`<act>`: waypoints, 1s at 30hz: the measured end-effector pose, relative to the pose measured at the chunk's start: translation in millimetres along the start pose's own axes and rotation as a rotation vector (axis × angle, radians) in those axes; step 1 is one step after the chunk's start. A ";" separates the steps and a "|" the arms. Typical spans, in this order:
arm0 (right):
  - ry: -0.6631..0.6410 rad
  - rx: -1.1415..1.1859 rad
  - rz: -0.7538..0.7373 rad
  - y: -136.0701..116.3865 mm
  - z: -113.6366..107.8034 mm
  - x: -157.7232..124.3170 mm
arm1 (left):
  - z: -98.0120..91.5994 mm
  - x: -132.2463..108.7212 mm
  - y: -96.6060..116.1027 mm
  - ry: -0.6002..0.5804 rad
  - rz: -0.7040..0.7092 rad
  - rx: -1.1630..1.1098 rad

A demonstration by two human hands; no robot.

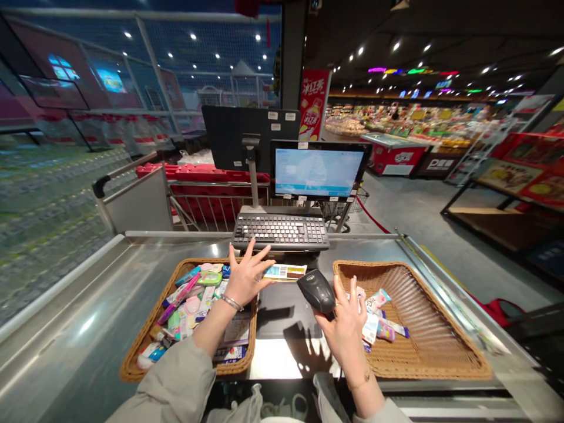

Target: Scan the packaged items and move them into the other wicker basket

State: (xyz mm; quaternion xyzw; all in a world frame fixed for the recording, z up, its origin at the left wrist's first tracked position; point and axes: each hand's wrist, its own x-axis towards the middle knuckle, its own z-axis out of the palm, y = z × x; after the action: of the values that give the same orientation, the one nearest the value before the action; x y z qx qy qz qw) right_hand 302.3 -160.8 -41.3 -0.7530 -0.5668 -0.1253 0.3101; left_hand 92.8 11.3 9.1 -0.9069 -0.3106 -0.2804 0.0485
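Black barcode scanner (315, 291) gripped in the right hand (346, 327)

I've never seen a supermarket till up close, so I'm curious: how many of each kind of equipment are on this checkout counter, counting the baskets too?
Wicker baskets: 2
Handheld barcode scanner: 1
Keyboard: 1
Screens: 2
Total: 6

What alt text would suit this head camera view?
A person at a supermarket checkout holds a black handheld scanner in the right hand, the left hand spread above a wicker basket of small packaged goods. A second basket sits to the right, with a keyboard and monitor ahead.
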 end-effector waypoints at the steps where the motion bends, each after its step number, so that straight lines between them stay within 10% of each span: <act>1: 0.003 -0.001 0.004 1.2 -1.1 -0.8 | 1.1 1.3 1.4 0.000 0.004 -0.002; 30: 0.189 -0.085 0.267 36.4 -27.3 -18.1 | 36.3 46.1 51.5 0.007 0.180 -0.105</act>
State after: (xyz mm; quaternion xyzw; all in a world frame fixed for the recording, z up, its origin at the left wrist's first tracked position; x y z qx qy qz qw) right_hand 334.8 -197.4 -41.6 -0.8188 -0.4244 -0.1772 0.3438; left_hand 170.6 4.2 7.9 -0.9315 -0.2124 -0.2940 0.0272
